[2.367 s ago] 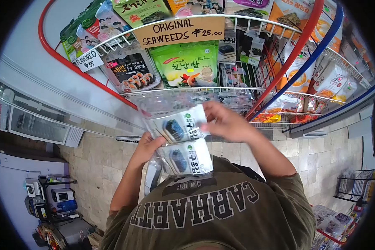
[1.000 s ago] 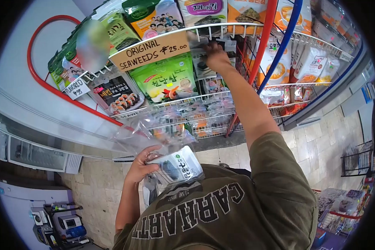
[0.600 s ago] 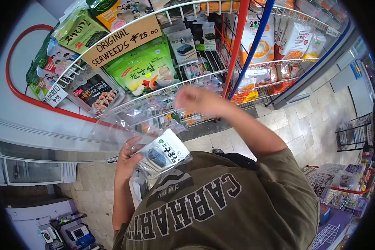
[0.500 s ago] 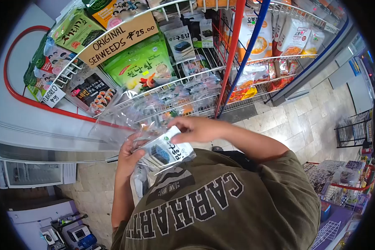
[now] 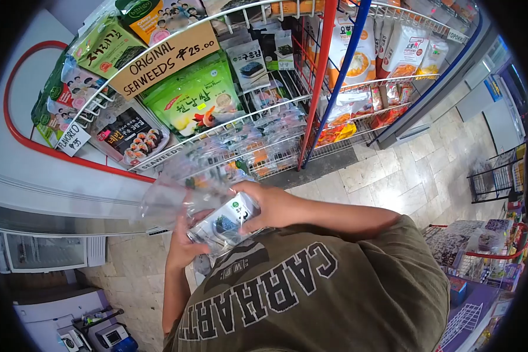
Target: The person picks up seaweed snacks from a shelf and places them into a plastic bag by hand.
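Note:
In front of my shirt, both hands hold a white seaweed pack (image 5: 227, 218) with a dark seaweed picture and a green logo. My right hand (image 5: 267, 206) grips its right end, thumb across the front and fingers over the top edge. Closed about the left end is my left hand (image 5: 188, 239), its thumb low and its fingers partly behind clear film. A crinkled clear plastic bag (image 5: 169, 190) spreads up and left from the pack, around the left fingers. How far the pack sits inside the bag is hard to tell.
A white wire rack (image 5: 276, 107) ahead carries seaweed packs, a green rice paper pack (image 5: 195, 100) and a cardboard price sign (image 5: 169, 57). Red and blue posts (image 5: 315, 88) stand beside it. Noodle and snack packs (image 5: 352, 56) fill the right shelves. Tiled floor (image 5: 387, 182) lies below.
My right hand has shifted down and wrapped further around the pack's right end, thumb now on its front. My left hand and the pack have moved slightly lower. The bag has shifted a little.

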{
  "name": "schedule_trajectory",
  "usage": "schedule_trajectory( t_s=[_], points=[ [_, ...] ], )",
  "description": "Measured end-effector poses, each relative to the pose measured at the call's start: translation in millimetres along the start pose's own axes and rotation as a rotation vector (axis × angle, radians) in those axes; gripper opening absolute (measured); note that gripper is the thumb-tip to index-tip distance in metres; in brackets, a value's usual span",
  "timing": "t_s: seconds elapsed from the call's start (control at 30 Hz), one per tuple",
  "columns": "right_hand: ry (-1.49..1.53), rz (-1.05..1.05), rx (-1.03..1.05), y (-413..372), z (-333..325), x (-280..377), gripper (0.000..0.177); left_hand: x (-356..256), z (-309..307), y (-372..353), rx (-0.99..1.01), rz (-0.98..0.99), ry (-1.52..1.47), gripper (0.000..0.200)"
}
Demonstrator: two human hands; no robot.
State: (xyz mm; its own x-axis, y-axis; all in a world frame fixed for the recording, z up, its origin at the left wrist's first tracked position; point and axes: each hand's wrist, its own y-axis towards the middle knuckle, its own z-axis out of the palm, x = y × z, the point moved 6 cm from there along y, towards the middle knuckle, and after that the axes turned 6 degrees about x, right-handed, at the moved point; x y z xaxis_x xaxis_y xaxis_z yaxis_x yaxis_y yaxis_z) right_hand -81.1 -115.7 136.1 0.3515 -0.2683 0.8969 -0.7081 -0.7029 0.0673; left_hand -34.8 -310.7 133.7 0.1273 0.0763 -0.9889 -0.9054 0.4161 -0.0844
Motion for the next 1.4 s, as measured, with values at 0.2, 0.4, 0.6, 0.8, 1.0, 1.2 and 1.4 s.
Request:
schedule_trajectory(
  t_s=[0.2, 0.4, 0.6, 0.8, 1.0, 1.2, 1.4],
  points=[
    [0.485, 0.175, 0.118, 8, 16, -33, 0.057, 2, -3, -10, -0.018, 0.006, 0.057, 0.118],
    [0.597, 0.208, -0.244, 10, -67, -34, 0.051, 26, -16, -16, -0.004, -0.138, 0.253, 0.072],
    [-0.753, 0.163, -0.594, 35, -202, 36, 0.045, 78, -90, -50, -0.432, -0.134, 0.241, 0.027],
    [-0.984, 0.102, -0.376, 156, -239, -41, 0.047, 66, -149, -119, -1.190, 0.018, 0.301, 0.035],
    [-1.069, 0.138, -0.204, 190, -226, -72, 0.061, -15, -196, -221, -1.569, 0.052, -0.089, 0.043],
    [-0.976, 0.496, -0.318, 186, -280, -45, 0.059, 40, -164, -282, -1.745, 0.403, -0.166, 0.054],
    [-1.253, 0.291, -0.500, 198, -311, -53, 0.051, 68, -124, -323, -2.045, 0.293, -0.119, 0.055]
  ],
)
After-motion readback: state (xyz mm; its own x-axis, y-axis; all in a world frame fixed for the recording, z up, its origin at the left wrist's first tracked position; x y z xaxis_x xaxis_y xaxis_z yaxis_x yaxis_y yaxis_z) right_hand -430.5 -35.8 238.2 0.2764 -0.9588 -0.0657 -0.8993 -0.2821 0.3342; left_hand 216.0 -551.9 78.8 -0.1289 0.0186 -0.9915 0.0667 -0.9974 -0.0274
